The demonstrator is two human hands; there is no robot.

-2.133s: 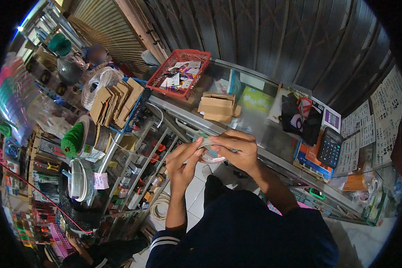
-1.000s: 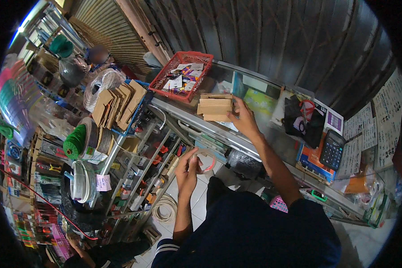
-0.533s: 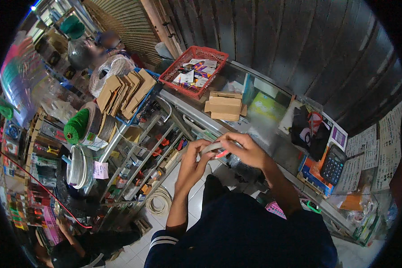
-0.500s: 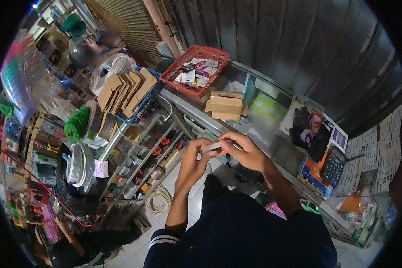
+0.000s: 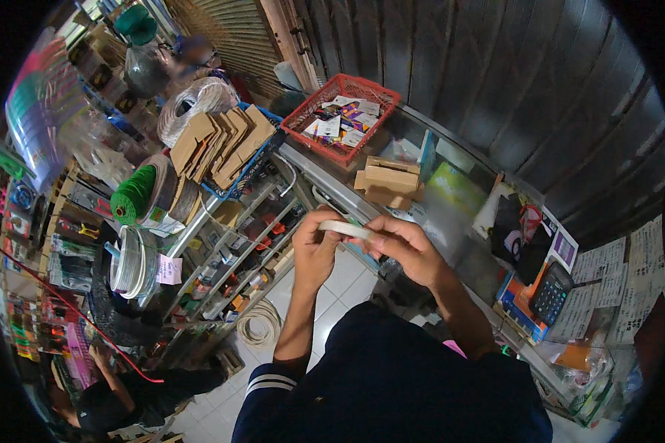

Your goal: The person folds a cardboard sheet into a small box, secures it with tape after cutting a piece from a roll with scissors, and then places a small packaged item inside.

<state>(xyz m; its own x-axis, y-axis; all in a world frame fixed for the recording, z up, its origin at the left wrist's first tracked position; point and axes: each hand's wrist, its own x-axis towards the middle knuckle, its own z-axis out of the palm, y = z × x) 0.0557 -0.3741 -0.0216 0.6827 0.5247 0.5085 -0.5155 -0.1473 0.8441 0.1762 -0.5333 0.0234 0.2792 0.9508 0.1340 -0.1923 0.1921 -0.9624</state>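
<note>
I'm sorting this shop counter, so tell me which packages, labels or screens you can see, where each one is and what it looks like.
Brown cardboard boxes: small flat stack on the glass counter.
Red basket: mesh tray at the counter's far end, holding small colourful packets.
Calculator: dark, tilted, on the counter's right part.
Pink tag: square slip by the white wire coil, lower left.
Folded cartons: brown, upright, in a blue crate.

Tiled floor [image 5: 332, 288] below the hands is open. Ahead, cardboard boxes [image 5: 386, 184] and a red basket [image 5: 342, 117] crowd the glass counter [image 5: 451, 214]; stocked shelves [image 5: 236, 251] block the left.
</note>
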